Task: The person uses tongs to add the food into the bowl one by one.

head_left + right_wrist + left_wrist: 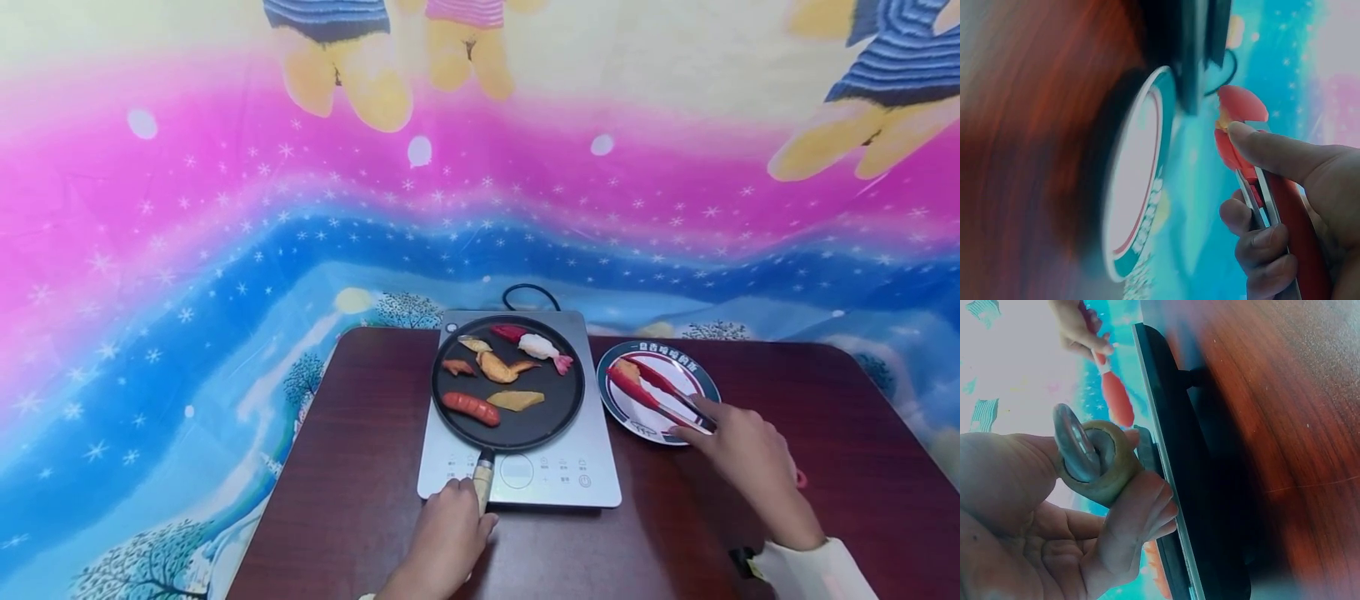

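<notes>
My left hand grips the pale wooden handle of a black frying pan; the metal ring at the handle's end shows in the left wrist view. In the pan lie a sausage, a shrimp sushi, a chicken wing and several other food pieces. My right hand holds red-tipped tongs, their tips around a small golden-brown food piece. In the right wrist view, these tips hang above the plate, a white one with a dark green rim.
Under the pan is a white induction cooker, with a black cable looping behind it. The dark red wooden table ends at the back against a colourful printed cloth.
</notes>
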{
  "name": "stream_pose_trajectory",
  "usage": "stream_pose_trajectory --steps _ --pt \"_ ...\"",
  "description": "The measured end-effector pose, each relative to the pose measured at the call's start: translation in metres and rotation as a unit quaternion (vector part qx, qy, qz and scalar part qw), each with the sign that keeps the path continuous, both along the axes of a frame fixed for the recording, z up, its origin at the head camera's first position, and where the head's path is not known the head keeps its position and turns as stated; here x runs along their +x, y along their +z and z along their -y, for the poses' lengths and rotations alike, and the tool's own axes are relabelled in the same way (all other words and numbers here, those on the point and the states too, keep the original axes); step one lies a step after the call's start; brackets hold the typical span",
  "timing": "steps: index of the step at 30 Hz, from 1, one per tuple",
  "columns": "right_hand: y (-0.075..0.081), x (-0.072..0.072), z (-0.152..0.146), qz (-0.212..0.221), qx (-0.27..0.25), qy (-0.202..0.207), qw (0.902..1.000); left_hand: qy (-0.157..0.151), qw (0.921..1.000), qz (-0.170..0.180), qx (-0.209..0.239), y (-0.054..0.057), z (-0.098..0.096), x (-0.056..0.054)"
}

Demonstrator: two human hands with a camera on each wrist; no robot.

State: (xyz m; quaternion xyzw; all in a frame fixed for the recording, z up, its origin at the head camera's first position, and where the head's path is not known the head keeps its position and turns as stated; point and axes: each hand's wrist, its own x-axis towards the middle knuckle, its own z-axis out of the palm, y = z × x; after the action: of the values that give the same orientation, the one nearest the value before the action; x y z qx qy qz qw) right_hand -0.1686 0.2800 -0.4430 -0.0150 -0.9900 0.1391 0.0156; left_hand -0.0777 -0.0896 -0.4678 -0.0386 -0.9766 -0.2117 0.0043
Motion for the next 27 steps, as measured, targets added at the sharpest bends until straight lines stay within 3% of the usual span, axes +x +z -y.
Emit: stream_pose_trajectory --steps 7,14,22,27 --pt "0.006 -0.006 0.026 0.01 0.002 0.023 0.9997 0.003 1.0 0.004 -0.001 0.0 -0.001 -0.001" --pt "0.003 -0.01 0.045 0.025 0.0 0.04 0.9989 0.002 1.0 0.003 0.0 0.0 0.0 0.0" --pt "-0.001 -0.014 0.063 0.002 -0.005 0.063 0.998 0.004 1.0 0.005 0.001 0.001 0.0 0.0" --pt "-0.004 -0.019 0.074 0.014 -0.02 0.063 0.9977 0.004 1.0 0.001 0.0 0.0 -0.001 0.001"
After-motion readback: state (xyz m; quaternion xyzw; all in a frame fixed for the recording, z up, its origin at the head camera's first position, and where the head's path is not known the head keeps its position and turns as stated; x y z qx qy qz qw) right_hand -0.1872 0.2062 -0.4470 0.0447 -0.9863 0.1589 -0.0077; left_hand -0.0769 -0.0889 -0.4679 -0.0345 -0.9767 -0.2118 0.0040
